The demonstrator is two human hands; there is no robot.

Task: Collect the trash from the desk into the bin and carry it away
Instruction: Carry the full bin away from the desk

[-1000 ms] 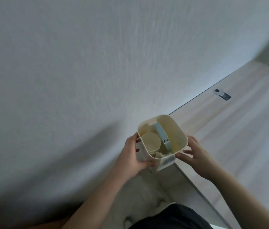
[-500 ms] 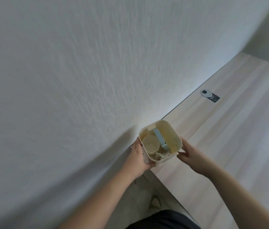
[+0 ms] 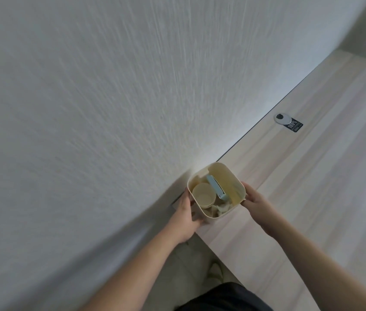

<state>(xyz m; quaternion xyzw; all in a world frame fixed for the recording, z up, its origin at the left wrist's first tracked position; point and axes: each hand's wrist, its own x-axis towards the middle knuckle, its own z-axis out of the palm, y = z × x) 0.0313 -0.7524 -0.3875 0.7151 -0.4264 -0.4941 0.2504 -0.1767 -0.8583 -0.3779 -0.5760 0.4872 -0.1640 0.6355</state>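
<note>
A small cream bin [image 3: 227, 173] sits at the desk's near left corner, close against the wall. Inside it lie a paper cup [image 3: 203, 195], a light blue flat packet [image 3: 216, 187] and crumpled paper [image 3: 221, 208]. My left hand [image 3: 185, 215] grips the bin's left side. On the bin's right side my right hand [image 3: 255, 202] has its fingers against the wall of the bin. Whether the bin rests on the desk or hovers just above it cannot be told.
The light wood desk [image 3: 312, 187] runs away to the upper right along a white textured wall [image 3: 110, 108]. A round cable grommet [image 3: 281, 118] with a black sticker [image 3: 295, 126] lies near the desk's back edge. A shoe [image 3: 215, 269] shows on the floor below.
The bin, held in both hands, has moved away from me toward the wall and the desk corner. The view has swung to show more of the desk.
</note>
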